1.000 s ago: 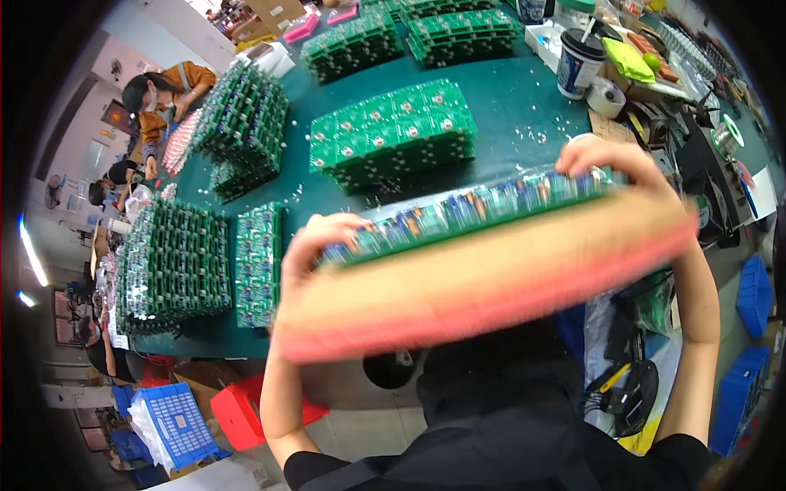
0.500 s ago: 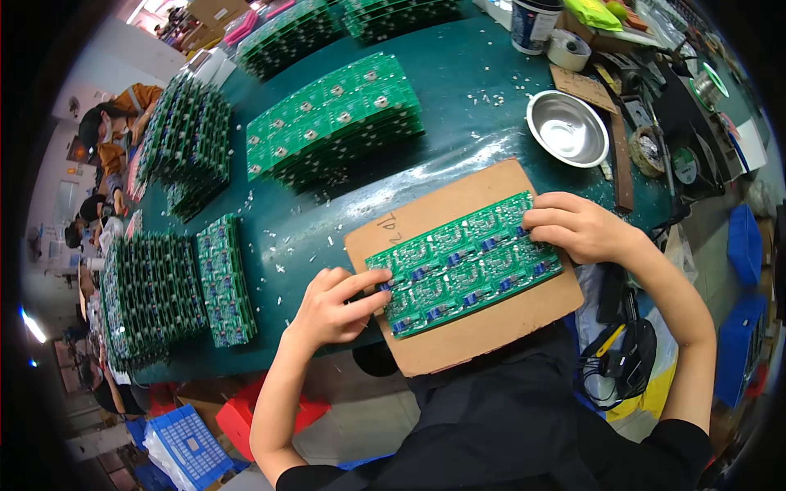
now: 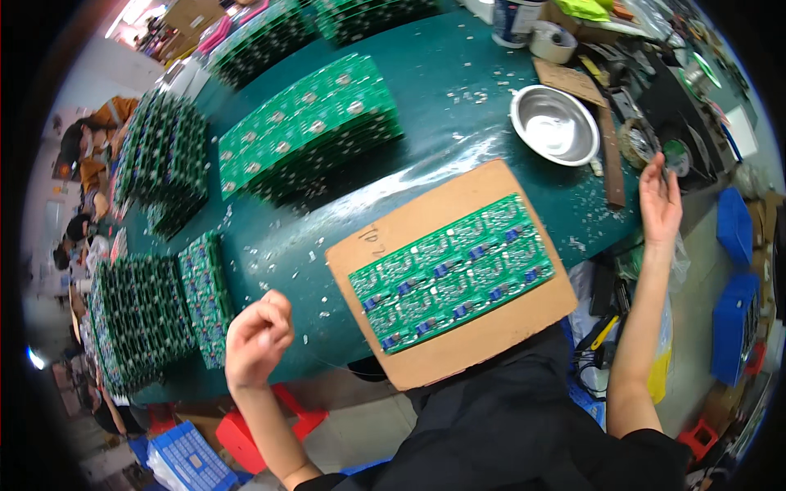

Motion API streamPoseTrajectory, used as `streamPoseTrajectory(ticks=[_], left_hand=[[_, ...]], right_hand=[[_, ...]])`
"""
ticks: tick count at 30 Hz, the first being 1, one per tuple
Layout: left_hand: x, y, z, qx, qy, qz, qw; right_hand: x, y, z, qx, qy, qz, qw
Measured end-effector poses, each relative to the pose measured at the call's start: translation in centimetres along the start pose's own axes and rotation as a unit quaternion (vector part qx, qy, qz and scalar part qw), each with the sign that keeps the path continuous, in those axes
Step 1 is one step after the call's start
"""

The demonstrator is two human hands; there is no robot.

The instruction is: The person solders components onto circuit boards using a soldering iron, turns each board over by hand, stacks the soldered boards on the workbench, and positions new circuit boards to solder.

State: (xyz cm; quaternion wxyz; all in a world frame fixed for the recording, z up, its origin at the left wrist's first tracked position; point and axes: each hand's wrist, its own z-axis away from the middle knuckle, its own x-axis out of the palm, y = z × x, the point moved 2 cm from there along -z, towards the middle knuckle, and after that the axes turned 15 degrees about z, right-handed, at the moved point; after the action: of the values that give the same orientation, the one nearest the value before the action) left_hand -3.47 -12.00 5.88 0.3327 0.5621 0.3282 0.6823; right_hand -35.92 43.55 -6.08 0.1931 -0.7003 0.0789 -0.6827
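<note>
A green circuit board panel (image 3: pixel 450 274) with blue parts lies flat on a piece of brown cardboard (image 3: pixel 508 331) at the table's near edge. Neither hand touches it. My left hand (image 3: pixel 260 340) is raised left of the cardboard, its fingers curled closed; whatever they may hold is hidden. Far to the right, my right hand (image 3: pixel 660 203) reaches up with fingers stretched out, near a tape roll (image 3: pixel 637 143) and a black stand (image 3: pixel 684 114). I see nothing held in it.
Stacked green boards (image 3: pixel 315 123) stand at the back, with upright rows of boards (image 3: pixel 143 319) on the left. A metal bowl (image 3: pixel 557 123) sits beside a wooden strip (image 3: pixel 610 159). White scraps dot the green table (image 3: pixel 442 123). A red stool (image 3: pixel 246 438) stands below.
Both hands have let go of the circuit board panel. My left hand has drawn back leftward and curled; my right has moved right toward the tools. The view has shifted slightly.
</note>
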Motion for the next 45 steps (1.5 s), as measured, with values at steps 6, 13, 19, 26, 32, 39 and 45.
streamPoseTrajectory(ticks=[6, 13, 19, 26, 32, 39, 45], left_hand=[[2.0, -3.1, -1.1, 0.143, 0.244, -0.209, 0.936], [3.0, -4.8, -3.3, 0.16, 0.143, -0.356, 0.909], [2.4, -5.7, -4.5, 0.178, 0.069, -0.446, 0.875], [1.8, -5.5, -5.2, 0.194, 0.039, -0.457, 0.867], [1.4, -5.7, -5.3, 0.203, 0.032, -0.458, 0.865], [2.1, -6.1, -5.6, 0.241, 0.027, -0.508, 0.827], [2.2, -6.2, -5.3, 0.249, 0.021, -0.538, 0.805]], right_hand=[[4.5, -0.5, 6.1, -0.119, -0.079, 0.369, 0.918], [19.2, 16.3, 15.9, -0.055, -0.158, 0.613, 0.773], [21.4, 22.0, 17.3, -0.092, -0.356, 0.695, 0.618], [21.0, 23.9, 18.4, -0.085, -0.346, 0.701, 0.618], [20.4, 24.9, 18.2, -0.06, -0.338, 0.709, 0.616], [21.5, 25.5, 18.4, -0.121, -0.378, 0.725, 0.563], [21.2, 24.4, 18.1, -0.094, -0.353, 0.71, 0.602]])
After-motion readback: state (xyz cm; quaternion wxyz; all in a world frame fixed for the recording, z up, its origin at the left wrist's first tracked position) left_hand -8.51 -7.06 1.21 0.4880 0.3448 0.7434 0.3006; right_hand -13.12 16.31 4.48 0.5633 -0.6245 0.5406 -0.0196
